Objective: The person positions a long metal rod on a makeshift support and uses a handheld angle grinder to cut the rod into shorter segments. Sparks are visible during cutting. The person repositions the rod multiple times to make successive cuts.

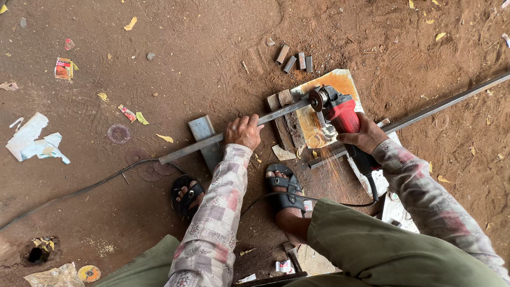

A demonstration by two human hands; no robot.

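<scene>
Left of the left hand (243, 132) fingers the brown dirt ground (175, 64) is open; right, stacked wooden blocks (287, 125) obstruct.

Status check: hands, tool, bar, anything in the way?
Left hand grips steel bar. Right hand holds red angle grinder, disc at bar end. Cut offcuts lie clear.

A small red and orange printed wrapper (64, 68) is seen on the dirt at the upper left of the frame. A narrow red sachet (127, 112) lies lower, left of centre. A small red and white packet (285, 266) is found at the bottom centre.
</scene>
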